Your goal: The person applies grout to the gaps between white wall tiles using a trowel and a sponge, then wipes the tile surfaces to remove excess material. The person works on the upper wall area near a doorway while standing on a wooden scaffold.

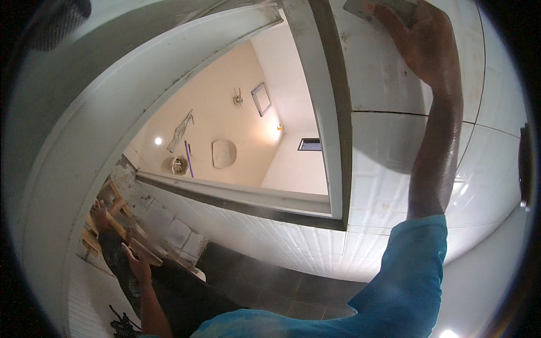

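Reaching up at the right, my right hand (431,42) is closed on a thin, flat grey scraper (359,8). The scraper lies against the white wall tiles (389,67), beside a grey-edged opening. Low on the left, my left hand (138,263) is closed round a flat, brownish board-like piece (147,253), seen nearly edge-on; its kind I cannot make out. Beyond that hand, my bare foot (100,217) rests on a yellowish wooden stand (116,198).
A white-framed opening (329,129) with a rough grey border shows a lit room. In there are a bucket (179,165), a purple stick (189,159) and a square frame (261,99). Dark floor tiles (253,281) lie below. Black cables (125,324) are at the lower left.
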`<action>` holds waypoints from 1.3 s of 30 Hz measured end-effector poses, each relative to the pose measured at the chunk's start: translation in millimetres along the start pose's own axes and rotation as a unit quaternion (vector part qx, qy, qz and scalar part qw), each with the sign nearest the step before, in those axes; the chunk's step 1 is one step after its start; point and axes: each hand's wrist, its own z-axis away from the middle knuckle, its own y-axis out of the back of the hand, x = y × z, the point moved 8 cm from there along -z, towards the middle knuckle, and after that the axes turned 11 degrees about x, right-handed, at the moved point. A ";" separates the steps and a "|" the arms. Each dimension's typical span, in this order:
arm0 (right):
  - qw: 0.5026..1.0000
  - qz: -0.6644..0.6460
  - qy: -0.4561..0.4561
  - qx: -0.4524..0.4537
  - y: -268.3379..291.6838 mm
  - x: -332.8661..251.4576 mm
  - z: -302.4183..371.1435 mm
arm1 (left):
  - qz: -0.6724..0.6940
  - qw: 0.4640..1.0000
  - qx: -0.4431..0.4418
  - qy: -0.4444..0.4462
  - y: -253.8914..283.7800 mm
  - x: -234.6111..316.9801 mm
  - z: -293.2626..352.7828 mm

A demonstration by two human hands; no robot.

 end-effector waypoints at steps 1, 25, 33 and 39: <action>0.999 -0.013 0.048 0.002 3.8 -17.5 -1.1 | 0.007 1.000 -0.002 0.007 -0.4 0.4 0.2; 0.959 0.120 0.015 -0.254 -32.3 0.2 -0.2 | 0.018 1.000 -0.002 0.015 -1.7 -7.7 8.0; 0.966 0.059 0.226 -0.111 -20.5 22.0 50.0 | 0.027 1.000 0.015 0.005 -2.5 -11.0 4.5; 0.919 0.050 0.389 -0.039 -15.9 26.0 84.9 | 0.012 1.000 0.004 0.010 -5.9 -14.2 3.5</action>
